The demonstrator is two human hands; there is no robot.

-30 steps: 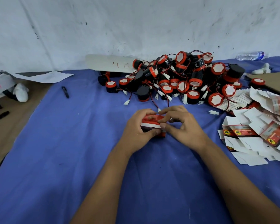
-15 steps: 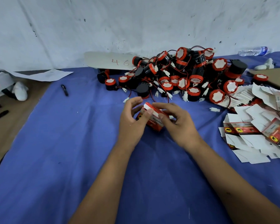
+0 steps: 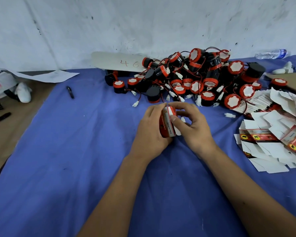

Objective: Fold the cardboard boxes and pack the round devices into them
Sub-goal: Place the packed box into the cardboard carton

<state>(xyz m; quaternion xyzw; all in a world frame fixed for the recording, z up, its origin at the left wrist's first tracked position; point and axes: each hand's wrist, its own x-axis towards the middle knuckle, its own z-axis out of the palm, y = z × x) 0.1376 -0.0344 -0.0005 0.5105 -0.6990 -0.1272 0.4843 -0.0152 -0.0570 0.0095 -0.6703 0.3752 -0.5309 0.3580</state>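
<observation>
I grip the box point(image 3: 167, 123) upright in my left hand point(image 3: 150, 132) mid-surface while my right hand point(image 3: 191, 127) pinches its end flap, which I judge needs tucking next.

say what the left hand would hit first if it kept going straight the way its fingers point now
Likely the pile of round black devices with red caps just beyond the left hand, whose fingers point away toward the wall while gripping the small red and white cardboard box. A loose white connector may come first; depth is unclear.
</observation>
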